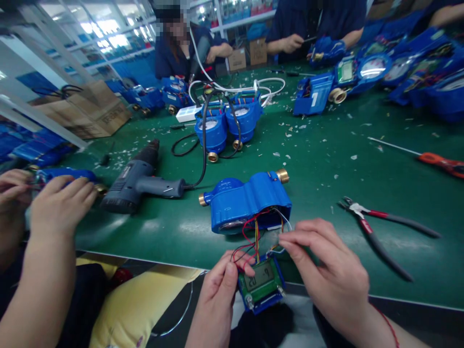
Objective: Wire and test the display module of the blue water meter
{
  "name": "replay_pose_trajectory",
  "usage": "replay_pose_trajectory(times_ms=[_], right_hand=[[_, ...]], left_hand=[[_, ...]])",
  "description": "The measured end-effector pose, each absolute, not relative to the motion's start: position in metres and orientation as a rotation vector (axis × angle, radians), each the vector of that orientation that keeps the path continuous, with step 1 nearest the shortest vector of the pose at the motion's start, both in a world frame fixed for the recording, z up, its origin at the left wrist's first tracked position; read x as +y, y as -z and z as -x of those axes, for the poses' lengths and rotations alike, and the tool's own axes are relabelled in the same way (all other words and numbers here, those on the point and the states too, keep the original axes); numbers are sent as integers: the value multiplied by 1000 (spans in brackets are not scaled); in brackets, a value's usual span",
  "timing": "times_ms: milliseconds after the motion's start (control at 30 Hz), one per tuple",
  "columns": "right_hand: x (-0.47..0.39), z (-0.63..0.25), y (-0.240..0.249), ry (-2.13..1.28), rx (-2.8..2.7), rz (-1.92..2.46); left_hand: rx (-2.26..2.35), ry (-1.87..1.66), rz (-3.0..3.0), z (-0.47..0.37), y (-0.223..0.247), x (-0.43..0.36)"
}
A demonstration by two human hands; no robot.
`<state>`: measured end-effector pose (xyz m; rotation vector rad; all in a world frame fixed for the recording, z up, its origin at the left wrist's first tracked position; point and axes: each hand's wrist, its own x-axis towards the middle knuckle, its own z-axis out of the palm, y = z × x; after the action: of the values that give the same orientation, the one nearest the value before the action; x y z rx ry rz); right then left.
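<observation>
Over the table's front edge, my left hand (pixel 219 292) is closed on the side of a green display board (pixel 266 287) in a blue frame, its screen lit with digits. Thin red, black and yellow wires (pixel 256 237) run from the board up into the opened body of a blue water meter (pixel 241 200) with brass ends, lying on the table. My right hand (pixel 328 270) has thumb and forefinger pinched on thin wires (pixel 281 249) at the board's upper right. The wire ends between those fingertips are hidden.
A grey heat gun (pixel 137 181) lies left, its cord running back. Wire cutters (pixel 380 217) and an orange-handled screwdriver (pixel 424 155) lie right. More blue meters (pixel 212 130) stand behind on the green table (pixel 311 164). A co-worker's hands (pixel 60 205) are at left; others work across.
</observation>
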<state>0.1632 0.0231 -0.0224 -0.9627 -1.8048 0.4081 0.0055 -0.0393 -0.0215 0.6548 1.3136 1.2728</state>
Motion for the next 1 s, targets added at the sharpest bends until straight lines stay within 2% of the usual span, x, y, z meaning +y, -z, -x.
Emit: replay_pose_trajectory(times_ms=[167, 367, 667, 800, 1000], right_hand=[[22, -170, 27, -540, -1815, 908], [15, -168, 35, -544, -1794, 921], [7, -167, 33, -899, -2051, 900], [9, -165, 32, -1064, -1940, 902], [9, -161, 34, -1091, -1853, 923]], left_hand=[[1249, -1288, -540, -6, 21, -39], [1225, -1261, -416, -7, 14, -40], [1062, -1224, -240, -2, 8, -35], [949, -1238, -151, -1, 7, -36], [979, -1248, -234, -3, 7, -41]])
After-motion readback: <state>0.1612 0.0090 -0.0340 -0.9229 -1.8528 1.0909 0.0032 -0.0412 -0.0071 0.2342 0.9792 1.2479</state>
